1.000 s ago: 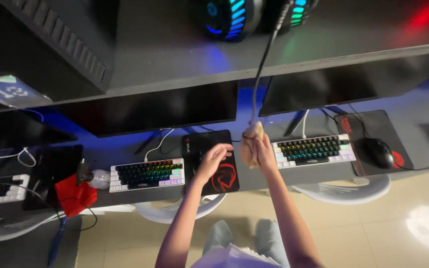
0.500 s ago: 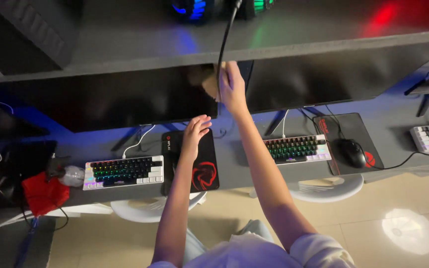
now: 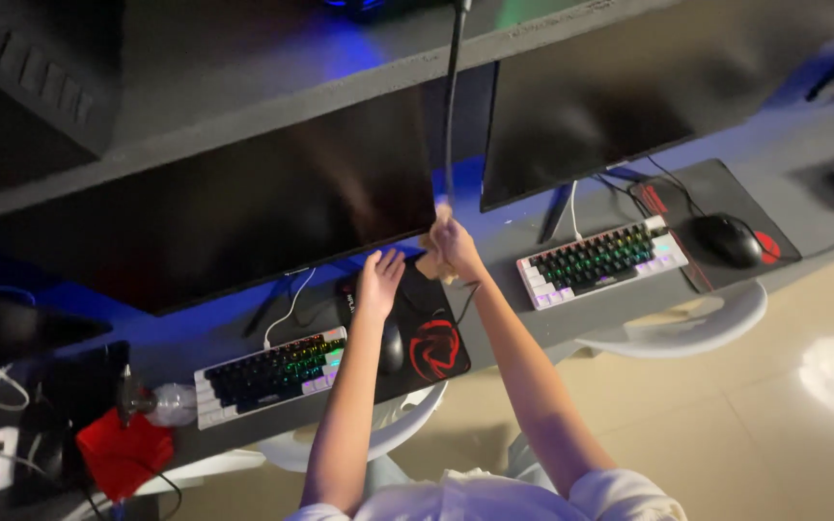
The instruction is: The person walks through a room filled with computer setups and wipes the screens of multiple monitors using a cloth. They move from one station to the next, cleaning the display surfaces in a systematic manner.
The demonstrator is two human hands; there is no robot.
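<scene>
Dark desk [image 3: 533,333] below; my right hand [image 3: 453,248] is clamped on a cable [image 3: 450,116], my left hand [image 3: 379,281], fingers apart, lies on the mousepad [image 3: 436,338]

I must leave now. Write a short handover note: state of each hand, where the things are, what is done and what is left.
Right hand: gripping the dark hanging cable with a tan cloth bunched under it.
Left hand: flat on the black mouse pad with red emblem, beside the black mouse.
Done: cable gripped near its lower end.
Left: cannot tell how much of the cable has been wiped.
</scene>
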